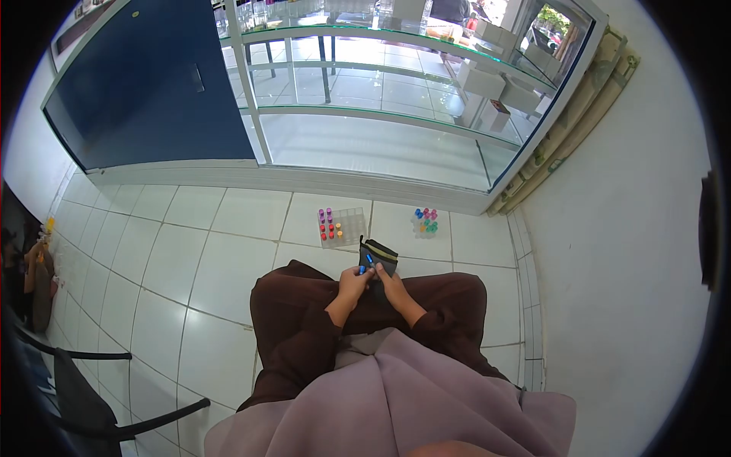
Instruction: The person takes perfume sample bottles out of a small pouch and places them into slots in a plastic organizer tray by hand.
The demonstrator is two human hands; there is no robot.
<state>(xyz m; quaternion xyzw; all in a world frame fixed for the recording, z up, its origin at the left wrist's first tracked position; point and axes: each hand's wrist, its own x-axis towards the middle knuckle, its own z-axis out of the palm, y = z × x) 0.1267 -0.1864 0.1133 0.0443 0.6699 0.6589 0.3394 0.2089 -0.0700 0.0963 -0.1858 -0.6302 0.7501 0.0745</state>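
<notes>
My left hand (353, 286) is closed, with a small blue item (362, 270) at its fingertips; its exact kind is too small to make out. My right hand (390, 285) grips a dark zippered pouch (386, 251) above my lap. Another bit of blue (370, 259) shows against the pouch beside my right fingers. Just beyond on the floor lies a clear compartment rack (352, 218) holding several small tubes with purple, red and yellow-orange caps. To its right stands a cluster of small tubes (426, 222) with blue, pink, green and orange caps.
A glass display cabinet (365, 145) with a dark blue panel (145, 91) spans the front. A white wall (624, 266) and a gathered curtain (563, 141) are on the right. Black curved bars (164, 419) stand at lower left, and a person (38, 274) is at the far left edge.
</notes>
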